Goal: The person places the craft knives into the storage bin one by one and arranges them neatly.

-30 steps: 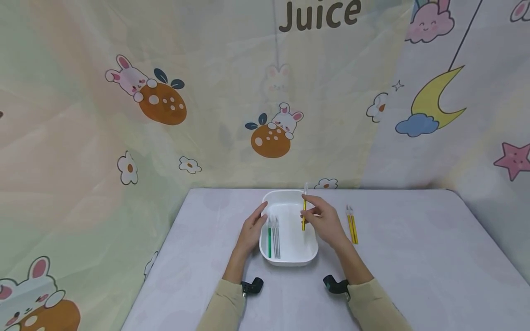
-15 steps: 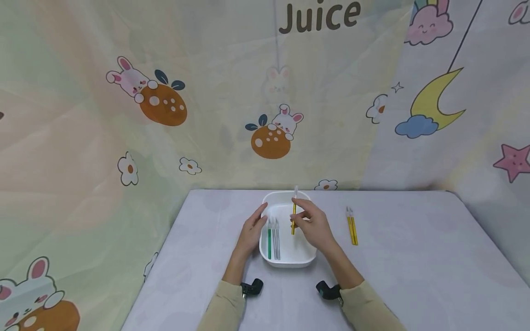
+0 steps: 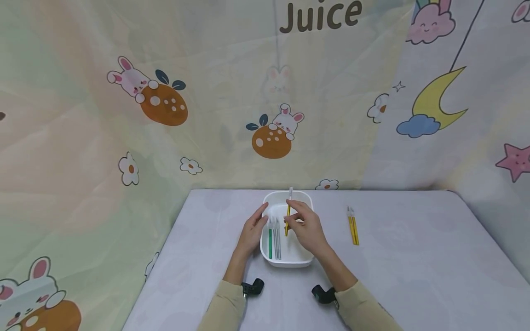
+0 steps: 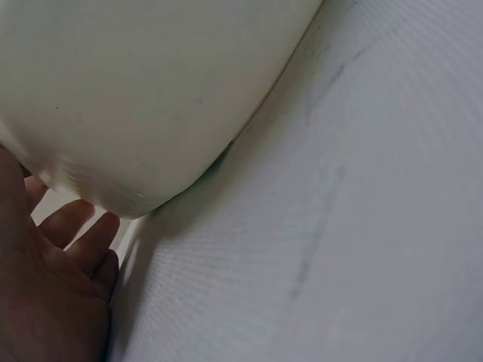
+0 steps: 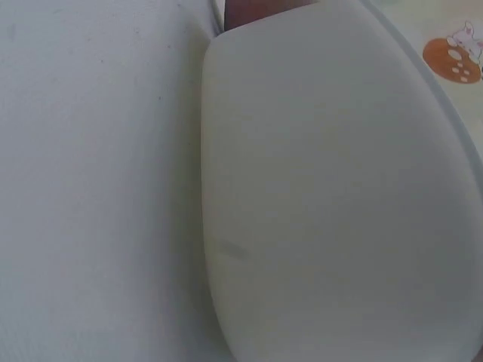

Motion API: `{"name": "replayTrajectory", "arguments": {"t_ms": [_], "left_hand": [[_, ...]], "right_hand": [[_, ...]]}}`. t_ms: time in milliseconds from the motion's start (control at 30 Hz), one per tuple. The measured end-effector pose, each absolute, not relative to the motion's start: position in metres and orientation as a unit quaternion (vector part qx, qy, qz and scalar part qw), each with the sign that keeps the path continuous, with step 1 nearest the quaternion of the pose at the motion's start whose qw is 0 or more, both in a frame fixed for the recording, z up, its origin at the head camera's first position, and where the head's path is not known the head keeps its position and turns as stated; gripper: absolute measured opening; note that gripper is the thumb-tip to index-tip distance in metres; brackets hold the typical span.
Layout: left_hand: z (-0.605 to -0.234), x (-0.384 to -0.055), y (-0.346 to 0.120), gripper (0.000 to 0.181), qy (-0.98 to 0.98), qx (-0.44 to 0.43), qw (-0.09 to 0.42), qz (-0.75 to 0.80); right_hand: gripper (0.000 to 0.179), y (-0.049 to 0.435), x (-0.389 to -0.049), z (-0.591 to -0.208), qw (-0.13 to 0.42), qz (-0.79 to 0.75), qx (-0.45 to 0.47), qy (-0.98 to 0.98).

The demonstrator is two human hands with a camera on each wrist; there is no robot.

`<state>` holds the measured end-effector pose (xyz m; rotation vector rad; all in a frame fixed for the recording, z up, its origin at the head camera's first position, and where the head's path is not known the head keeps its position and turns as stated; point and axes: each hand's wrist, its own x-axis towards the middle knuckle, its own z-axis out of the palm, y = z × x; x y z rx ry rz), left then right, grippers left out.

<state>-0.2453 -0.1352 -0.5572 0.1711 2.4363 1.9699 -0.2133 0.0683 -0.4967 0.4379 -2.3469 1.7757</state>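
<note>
a pale cartoon-printed backdrop [image 3: 232, 92] rises behind the whitish table [image 3: 397, 266].

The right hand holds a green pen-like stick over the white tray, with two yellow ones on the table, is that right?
Not quite: the head view shows the pen-like stick in the right hand is yellow, not green. The rest stands.

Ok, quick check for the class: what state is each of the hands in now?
Left hand: open, touching the white tray.
Right hand: holding a yellow stick over the tray.

Yellow pen [image 3: 288, 210], slightly tilted, held over white tray [image 3: 295, 253]
</note>
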Motion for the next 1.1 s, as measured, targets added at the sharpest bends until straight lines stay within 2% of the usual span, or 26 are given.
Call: {"name": "replayTrajectory", "arguments": {"t_ms": [467, 1100], "left_hand": [[-0.5562, -0.2459, -0.1360, 0.047, 0.775, 0.055, 0.002, 0.629], [-0.5556, -0.2450, -0.1353, 0.047, 0.783, 0.055, 0.002, 0.620]], "right_hand": [[0.056, 0.0616, -0.2155, -0.5014, 0.078, 0.603, 0.149, -0.780], [0.054, 0.0624, -0.2126, -0.5004, 0.020, 0.534, 0.117, -0.837]]}}
